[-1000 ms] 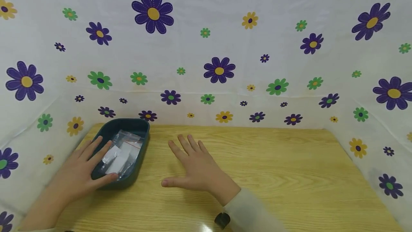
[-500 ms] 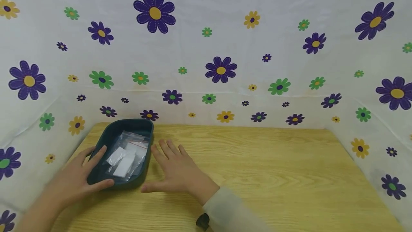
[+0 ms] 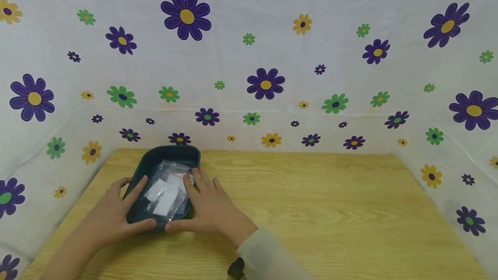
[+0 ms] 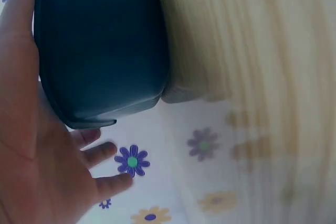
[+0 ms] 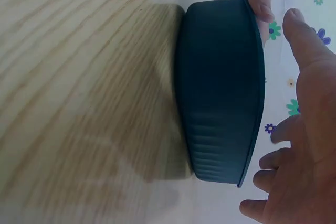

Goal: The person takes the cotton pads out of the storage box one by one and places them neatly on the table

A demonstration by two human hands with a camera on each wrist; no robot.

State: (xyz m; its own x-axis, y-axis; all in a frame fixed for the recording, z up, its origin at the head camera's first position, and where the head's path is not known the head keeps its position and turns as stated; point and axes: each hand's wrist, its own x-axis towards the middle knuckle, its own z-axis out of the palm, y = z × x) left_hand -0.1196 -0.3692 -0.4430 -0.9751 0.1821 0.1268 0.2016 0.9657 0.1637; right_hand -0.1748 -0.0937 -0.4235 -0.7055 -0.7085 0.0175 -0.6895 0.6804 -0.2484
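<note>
A dark green plastic bin (image 3: 155,155) stands on the left part of the wooden table in the head view. Inside lie clear zip bags (image 3: 174,168) with white pieces (image 3: 166,200) in them. My left hand (image 3: 110,215) rests against the bin's left side, fingers spread and fairly straight, thumb over the near rim. Opposite it, my right hand (image 3: 214,211) spreads at the bin's right side and partly covers the rim. In the right wrist view, a gap shows between that hand (image 5: 315,129) and the bin wall (image 5: 220,87).
White cloth with printed flowers (image 3: 266,84) encloses the wooden table (image 3: 311,211) at the back and sides. A dark device (image 3: 236,268) sits at my right wrist, by the pale sleeve (image 3: 268,254).
Along the table the bin has slid to the right, with my left hand moving along at its side. My right hand has come leftward to the bin's right side.
</note>
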